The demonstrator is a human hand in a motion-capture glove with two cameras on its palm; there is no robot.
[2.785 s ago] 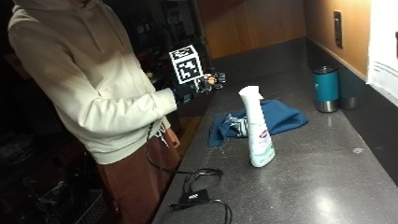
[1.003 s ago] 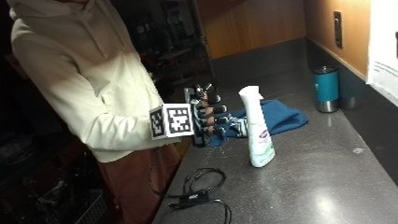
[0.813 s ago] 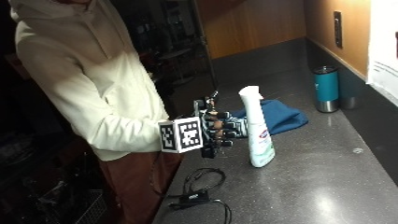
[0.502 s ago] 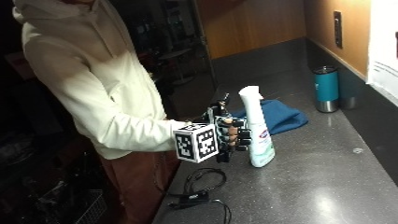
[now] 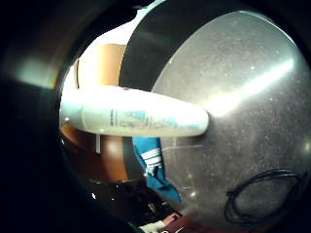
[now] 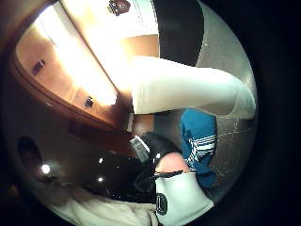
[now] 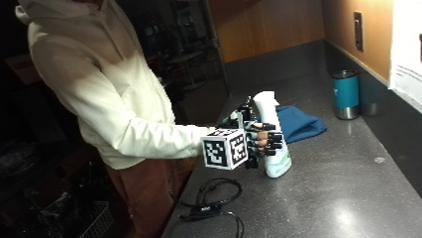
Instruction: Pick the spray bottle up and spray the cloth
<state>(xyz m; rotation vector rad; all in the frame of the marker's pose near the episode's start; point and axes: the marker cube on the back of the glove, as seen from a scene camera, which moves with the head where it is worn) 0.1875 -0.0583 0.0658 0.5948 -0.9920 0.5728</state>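
You are standing at what looks like a kitchenette or break area in an office or lab building: a long dark speckled stone counter [image 7: 342, 198] runs along a warm wood-panelled wall [image 7: 277, 25] with a wall socket [image 7: 357, 24] and a posted paper sheet [image 7: 405, 44]. A teal travel mug [image 7: 346, 94] by the wall fits a shared workplace. Behind you the room is dim, with dark furniture too unclear to name.

The spray bottle [image 7: 270, 136] stands on the counter [image 7: 342, 198], the cloth [image 7: 300, 124] just behind it.
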